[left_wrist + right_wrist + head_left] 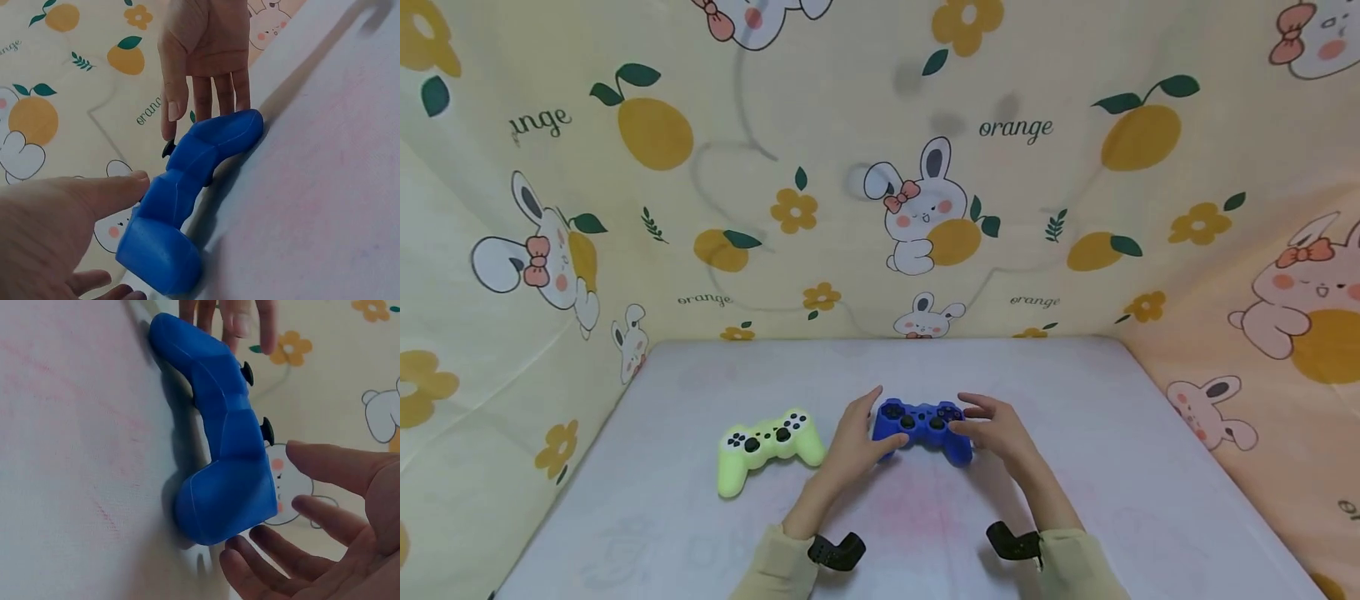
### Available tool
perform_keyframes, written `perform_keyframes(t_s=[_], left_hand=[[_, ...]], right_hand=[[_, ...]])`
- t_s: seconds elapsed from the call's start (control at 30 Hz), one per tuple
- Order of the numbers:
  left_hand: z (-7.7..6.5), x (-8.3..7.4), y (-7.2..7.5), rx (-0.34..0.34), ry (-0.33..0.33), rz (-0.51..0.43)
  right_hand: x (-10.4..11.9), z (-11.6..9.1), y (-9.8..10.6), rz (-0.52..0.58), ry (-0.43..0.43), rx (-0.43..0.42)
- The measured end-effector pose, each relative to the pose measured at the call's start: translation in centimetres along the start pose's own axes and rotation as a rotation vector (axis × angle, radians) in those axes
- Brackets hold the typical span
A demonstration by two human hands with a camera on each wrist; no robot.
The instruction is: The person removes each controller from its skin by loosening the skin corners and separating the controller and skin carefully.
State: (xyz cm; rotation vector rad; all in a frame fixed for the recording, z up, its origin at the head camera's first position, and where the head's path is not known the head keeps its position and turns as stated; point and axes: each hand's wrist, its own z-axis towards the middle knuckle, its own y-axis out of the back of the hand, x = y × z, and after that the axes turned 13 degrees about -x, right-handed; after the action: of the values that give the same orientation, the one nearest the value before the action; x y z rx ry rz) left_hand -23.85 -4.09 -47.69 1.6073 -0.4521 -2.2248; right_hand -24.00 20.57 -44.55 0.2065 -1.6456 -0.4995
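Observation:
A blue game controller lies on the white table, its sticks facing up. My left hand is at its left side, thumb reaching over the top and fingers extended along the outside. In the left wrist view that thumb lies close to the controller; whether it touches is unclear. On the other side, my right hand spreads loosely around the right end. The right wrist view shows its fingers relaxed beside the controller's handle, thumb apart from it.
A light green game controller lies on the table just left of my left forearm. Patterned cloth with rabbits and oranges hangs behind the table and along both sides. Each wrist wears a black camera band.

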Motion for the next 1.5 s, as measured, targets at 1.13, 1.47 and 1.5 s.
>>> perform_keyframes(t_s=[1.13,1.47,1.5], left_hand=[[0.3,1.5,-0.3,-0.031,0.010,-0.085],[-1.0,1.1,0.2,-0.084,-0.128,-0.103],[-1.1,1.2,0.4,-0.080,-0.146,-0.109]], right_hand=[[-1.3,0.3,-0.4,-0.066,0.067,-0.073],[-1.3,-1.8,0.0,-0.072,0.206,-0.133],[-1.4,-2.0,0.0,-0.065,0.213,-0.138]])
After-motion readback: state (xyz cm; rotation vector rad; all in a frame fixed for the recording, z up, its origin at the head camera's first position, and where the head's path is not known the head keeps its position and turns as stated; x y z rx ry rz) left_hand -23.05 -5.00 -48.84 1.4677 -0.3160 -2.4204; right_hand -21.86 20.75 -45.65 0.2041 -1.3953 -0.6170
